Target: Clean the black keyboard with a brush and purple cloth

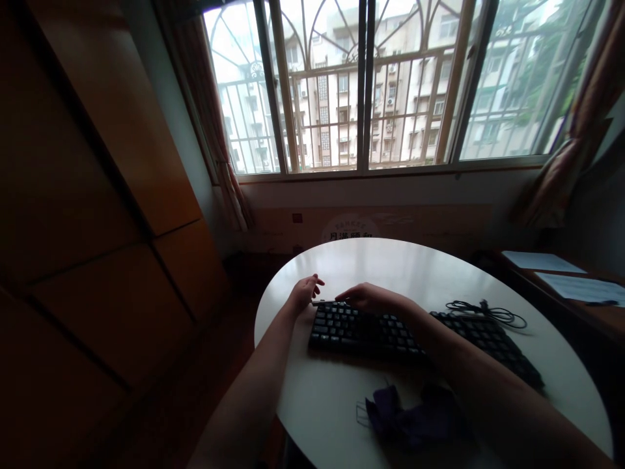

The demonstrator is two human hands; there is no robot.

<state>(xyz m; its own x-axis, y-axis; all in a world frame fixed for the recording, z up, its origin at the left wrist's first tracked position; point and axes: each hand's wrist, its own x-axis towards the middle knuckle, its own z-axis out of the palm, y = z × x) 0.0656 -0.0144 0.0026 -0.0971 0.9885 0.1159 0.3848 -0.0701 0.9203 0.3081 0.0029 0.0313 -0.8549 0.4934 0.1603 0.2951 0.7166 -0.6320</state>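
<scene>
A black keyboard (342, 329) lies on the white round table in front of me. At its far left corner is my left hand (306, 291), its fingers loosely bent and apart. My right hand (364, 298) reaches over the keyboard's back edge, with fingers closed on the end of a thin, pale, stick-like piece (323, 302). The piece's other end meets the heel of my left hand; its exact kind is too small to tell. My right forearm hides part of the keyboard.
A coiled black cable (488, 312) lies behind the keyboard's right part. Nearer me on the table (312, 397) are a dark purple cloth (405, 417) and a thin wire frame (362, 413). Papers (581, 286) lie on a brown surface at right. A wooden cabinet stands left.
</scene>
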